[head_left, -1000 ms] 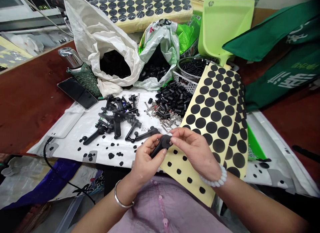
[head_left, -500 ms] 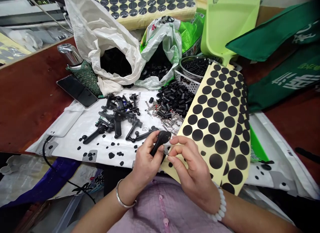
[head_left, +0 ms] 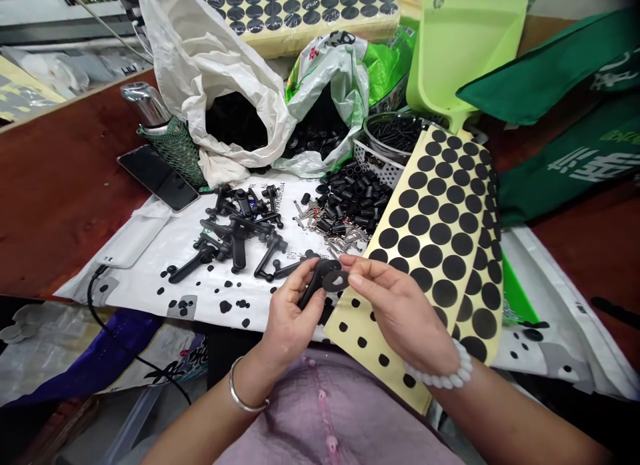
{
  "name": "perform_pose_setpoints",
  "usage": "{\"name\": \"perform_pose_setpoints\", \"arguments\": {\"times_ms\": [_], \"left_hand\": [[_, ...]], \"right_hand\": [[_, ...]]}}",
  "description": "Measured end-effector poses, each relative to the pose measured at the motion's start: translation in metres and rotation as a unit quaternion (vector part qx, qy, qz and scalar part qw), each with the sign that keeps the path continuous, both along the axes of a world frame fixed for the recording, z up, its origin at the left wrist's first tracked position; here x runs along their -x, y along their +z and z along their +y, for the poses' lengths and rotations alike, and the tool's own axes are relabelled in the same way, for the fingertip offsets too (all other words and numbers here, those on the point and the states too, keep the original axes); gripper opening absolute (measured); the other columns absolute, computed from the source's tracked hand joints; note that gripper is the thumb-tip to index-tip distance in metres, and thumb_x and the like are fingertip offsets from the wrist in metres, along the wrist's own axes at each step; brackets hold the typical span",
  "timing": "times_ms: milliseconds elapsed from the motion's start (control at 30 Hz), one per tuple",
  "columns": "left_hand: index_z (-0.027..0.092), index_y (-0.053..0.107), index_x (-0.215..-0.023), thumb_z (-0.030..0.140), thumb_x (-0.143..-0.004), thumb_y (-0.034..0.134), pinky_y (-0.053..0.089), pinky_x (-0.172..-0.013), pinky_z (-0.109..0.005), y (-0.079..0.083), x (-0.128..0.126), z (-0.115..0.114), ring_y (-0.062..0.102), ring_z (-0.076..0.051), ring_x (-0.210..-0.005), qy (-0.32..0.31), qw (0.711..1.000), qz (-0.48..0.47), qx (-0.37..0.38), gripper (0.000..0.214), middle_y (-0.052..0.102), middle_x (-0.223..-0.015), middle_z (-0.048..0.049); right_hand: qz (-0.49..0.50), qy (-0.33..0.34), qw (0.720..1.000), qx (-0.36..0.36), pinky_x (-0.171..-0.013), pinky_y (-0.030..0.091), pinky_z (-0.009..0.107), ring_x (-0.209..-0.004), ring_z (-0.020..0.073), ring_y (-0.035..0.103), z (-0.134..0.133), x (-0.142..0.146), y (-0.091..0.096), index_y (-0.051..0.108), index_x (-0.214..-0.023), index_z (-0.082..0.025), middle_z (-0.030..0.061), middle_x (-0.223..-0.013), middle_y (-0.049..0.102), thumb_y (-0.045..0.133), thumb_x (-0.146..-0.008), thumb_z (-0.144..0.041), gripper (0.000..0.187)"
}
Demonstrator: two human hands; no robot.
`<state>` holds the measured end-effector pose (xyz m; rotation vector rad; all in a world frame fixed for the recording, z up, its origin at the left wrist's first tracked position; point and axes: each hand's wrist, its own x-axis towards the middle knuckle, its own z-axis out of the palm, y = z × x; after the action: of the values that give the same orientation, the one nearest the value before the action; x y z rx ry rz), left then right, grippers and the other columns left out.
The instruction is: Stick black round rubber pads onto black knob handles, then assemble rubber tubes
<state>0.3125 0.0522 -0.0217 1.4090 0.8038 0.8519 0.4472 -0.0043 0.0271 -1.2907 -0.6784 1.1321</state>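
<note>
Hands at table edge: left hand (head_left: 290, 312) grips black lever (head_left: 316, 282); right hand (head_left: 395, 305) pinches black disc (head_left: 336, 281) against it.

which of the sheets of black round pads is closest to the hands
The yellow sheet under the right hand; the other sheet lies far back behind the bags.

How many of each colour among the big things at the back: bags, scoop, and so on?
White bags: 2
Green cloth bags: 2
Light green scoop: 1
White basket: 1
Total: 6
</note>
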Motion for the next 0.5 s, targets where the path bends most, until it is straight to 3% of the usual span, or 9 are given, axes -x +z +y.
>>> {"name": "perform_pose_setpoints", "arguments": {"times_ms": [200, 500], "left_hand": [[0.018, 0.046, -0.125, 0.019, -0.082, 0.055, 0.05, -0.085, -0.031, -0.0022, 0.0014, -0.0015, 0.06, -0.02, -0.1, -0.017, 1.0, 0.003, -0.005, 0.044, 0.061, -0.113, -0.0094], [0.017, 0.047, -0.124, 0.019, -0.081, 0.056, 0.048, -0.088, -0.032, 0.002, 0.0015, -0.0032, 0.058, -0.021, -0.103, -0.018, 1.0, 0.006, -0.008, 0.043, 0.061, -0.115, -0.0099]], "right_hand": [[0.027, 0.009, 1.0, 0.002, -0.105, 0.023, 0.04, -0.123, 0.0231, 0.039, 0.0016, -0.001, -0.0007, 0.061, -0.067, -0.019, 0.0069, -0.112, 0.06, 0.066, -0.074, -0.03, 0.014], [0.028, -0.005, 1.0, 0.009, -0.105, 0.024, 0.042, -0.121, 0.0247, 0.042, 0.0032, -0.003, -0.0032, 0.062, -0.065, -0.019, 0.0064, -0.103, 0.063, 0.07, -0.07, -0.033, 0.017]]}}
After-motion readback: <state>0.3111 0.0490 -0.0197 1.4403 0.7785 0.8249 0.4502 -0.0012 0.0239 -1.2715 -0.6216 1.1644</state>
